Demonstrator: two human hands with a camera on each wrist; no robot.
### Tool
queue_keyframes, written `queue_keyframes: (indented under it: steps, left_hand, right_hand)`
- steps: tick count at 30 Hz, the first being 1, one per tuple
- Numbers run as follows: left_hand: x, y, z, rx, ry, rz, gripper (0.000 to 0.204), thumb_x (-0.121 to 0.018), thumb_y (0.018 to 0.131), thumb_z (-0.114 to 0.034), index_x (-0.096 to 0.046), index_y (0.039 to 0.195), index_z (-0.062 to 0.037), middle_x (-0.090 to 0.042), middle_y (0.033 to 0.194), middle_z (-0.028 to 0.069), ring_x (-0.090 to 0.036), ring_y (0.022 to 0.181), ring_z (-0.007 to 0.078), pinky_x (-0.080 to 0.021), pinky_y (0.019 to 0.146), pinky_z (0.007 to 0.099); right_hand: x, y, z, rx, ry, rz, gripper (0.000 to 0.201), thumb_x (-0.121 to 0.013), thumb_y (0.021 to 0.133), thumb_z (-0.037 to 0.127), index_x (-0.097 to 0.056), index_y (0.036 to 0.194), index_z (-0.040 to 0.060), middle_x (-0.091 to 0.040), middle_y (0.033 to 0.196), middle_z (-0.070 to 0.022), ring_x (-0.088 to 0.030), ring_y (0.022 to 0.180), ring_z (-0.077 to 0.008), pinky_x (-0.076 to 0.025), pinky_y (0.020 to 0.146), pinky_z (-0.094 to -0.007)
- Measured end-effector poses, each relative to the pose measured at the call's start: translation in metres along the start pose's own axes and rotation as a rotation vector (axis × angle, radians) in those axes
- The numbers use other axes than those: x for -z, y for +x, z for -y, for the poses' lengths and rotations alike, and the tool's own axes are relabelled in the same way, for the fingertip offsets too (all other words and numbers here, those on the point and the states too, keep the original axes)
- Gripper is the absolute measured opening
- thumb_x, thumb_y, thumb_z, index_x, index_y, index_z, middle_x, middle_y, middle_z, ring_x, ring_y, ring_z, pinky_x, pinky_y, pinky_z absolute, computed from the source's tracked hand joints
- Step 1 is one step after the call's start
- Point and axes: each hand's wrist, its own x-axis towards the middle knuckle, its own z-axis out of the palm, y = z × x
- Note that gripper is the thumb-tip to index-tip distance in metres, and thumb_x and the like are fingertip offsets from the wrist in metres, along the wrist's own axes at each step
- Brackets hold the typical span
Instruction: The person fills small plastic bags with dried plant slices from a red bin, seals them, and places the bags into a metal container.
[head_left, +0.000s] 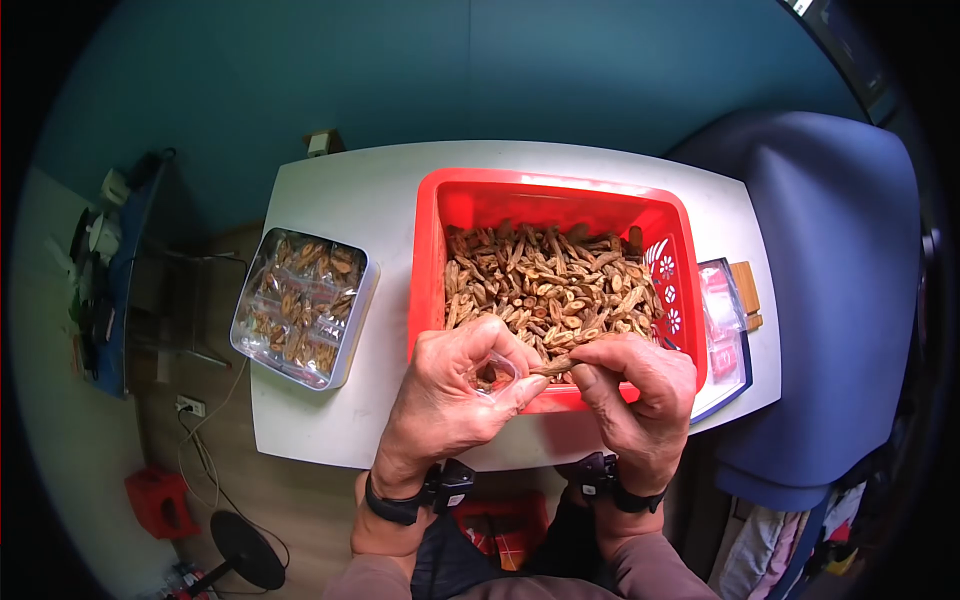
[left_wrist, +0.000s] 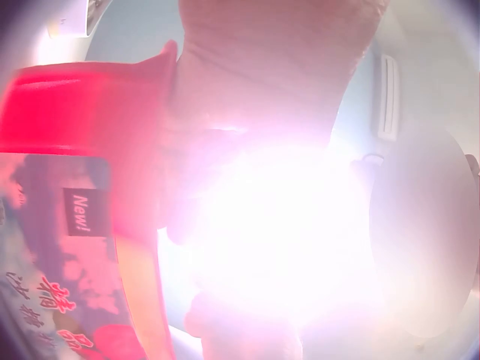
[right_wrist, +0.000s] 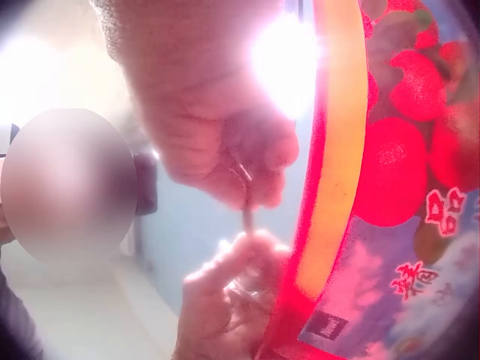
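The left hand (head_left: 450,385) holds a small clear bag (head_left: 497,376) at the near rim of the red basket (head_left: 428,260), thumb and curled fingers pinching its mouth open. The right hand (head_left: 640,395) pinches one dried pod (head_left: 556,366) between thumb and forefinger, its tip pointing left at the bag's mouth, touching or just short of it; the other fingers are curled in. The right wrist view shows the same pod (right_wrist: 246,196) hanging thin from the upper fingers toward the other hand below. The left wrist view is washed out by glare, so finger detail cannot be told there.

The basket is heaped with more pods (head_left: 545,280) and stands on a white table (head_left: 340,200). A tin (head_left: 303,305) of filled bags sits to the left, well apart, and a tray (head_left: 722,330) lies just right of the basket.

To do this well, I judge the bag's mouth should be kept wide and steady, the pod fed in lengthwise, tip first, and released only once it is past the rim, working over the basket so a dropped pod falls back in
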Motion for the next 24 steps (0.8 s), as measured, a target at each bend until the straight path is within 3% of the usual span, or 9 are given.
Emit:
queue_keyframes:
  steps: [6, 9, 12, 18, 20, 24]
  left_hand:
    - [-0.008, 0.0, 0.004, 0.001, 0.052, -0.029, 0.018, -0.08, 0.079, 0.001, -0.063, 0.081, -0.0039, -0.069, 0.078, 0.0057, -0.063, 0.066, 0.0097, -0.05, 0.058, 0.0247]
    - [-0.01, 0.0, 0.006, -0.008, 0.129, -0.044, 0.019, -0.081, 0.077, 0.001, -0.064, 0.081, -0.0052, -0.067, 0.074, 0.0056, -0.064, 0.066, 0.0148, -0.05, 0.058, 0.028]
    - [-0.008, 0.001, 0.004, -0.036, 0.233, 0.022, 0.019, -0.077, 0.074, 0.006, -0.061, 0.078, -0.0042, -0.073, 0.084, 0.0079, -0.065, 0.074, 0.0124, -0.05, 0.064, 0.0263]
    - [-0.016, 0.003, 0.006, -0.134, 0.304, 0.056, 0.018, -0.076, 0.067, 0.0, -0.062, 0.078, -0.0049, -0.072, 0.082, 0.0074, -0.067, 0.076, 0.0222, -0.051, 0.067, 0.0325]
    - [-0.021, 0.003, 0.007, -0.175, 0.273, 0.028, 0.023, -0.075, 0.063, 0.001, -0.063, 0.08, -0.0065, -0.058, 0.07, 0.0075, -0.061, 0.069, 0.0302, -0.047, 0.069, 0.0393]
    - [-0.024, 0.003, 0.007, -0.194, 0.292, 0.038, 0.023, -0.074, 0.061, 0.002, -0.062, 0.079, -0.0058, -0.057, 0.07, 0.0089, -0.06, 0.071, 0.0317, -0.047, 0.068, 0.0402]
  right_hand:
    - [0.001, -0.006, 0.008, -0.058, 0.01, -0.195, 0.013, -0.076, 0.074, -0.004, -0.072, 0.087, -0.0022, -0.07, 0.074, -0.0121, -0.067, 0.061, -0.0191, -0.049, 0.055, -0.0274]
    - [0.003, -0.011, 0.008, 0.083, 0.027, -0.324, 0.016, -0.08, 0.071, 0.0, -0.073, 0.086, -0.0005, -0.071, 0.072, -0.0111, -0.067, 0.059, -0.0189, -0.048, 0.053, -0.0262]
    - [0.008, -0.011, 0.018, 0.113, 0.027, -0.27, 0.018, -0.081, 0.071, 0.0, -0.074, 0.087, 0.0009, -0.071, 0.072, -0.0106, -0.067, 0.058, -0.0187, -0.048, 0.051, -0.0265]
    - [0.004, -0.008, 0.019, 0.117, -0.003, -0.178, 0.019, -0.081, 0.071, -0.003, -0.073, 0.087, 0.0033, -0.067, 0.069, -0.009, -0.064, 0.054, -0.0201, -0.046, 0.049, -0.0289]
    - [0.002, -0.009, 0.019, 0.098, -0.025, -0.143, 0.02, -0.081, 0.071, -0.003, -0.073, 0.088, 0.0038, -0.066, 0.069, -0.0078, -0.064, 0.054, -0.02, -0.046, 0.049, -0.0302]
    - [0.001, -0.009, 0.016, 0.102, -0.059, -0.069, 0.02, -0.08, 0.072, -0.002, -0.072, 0.089, 0.0045, -0.065, 0.068, -0.0067, -0.063, 0.054, -0.0202, -0.045, 0.048, -0.0316]
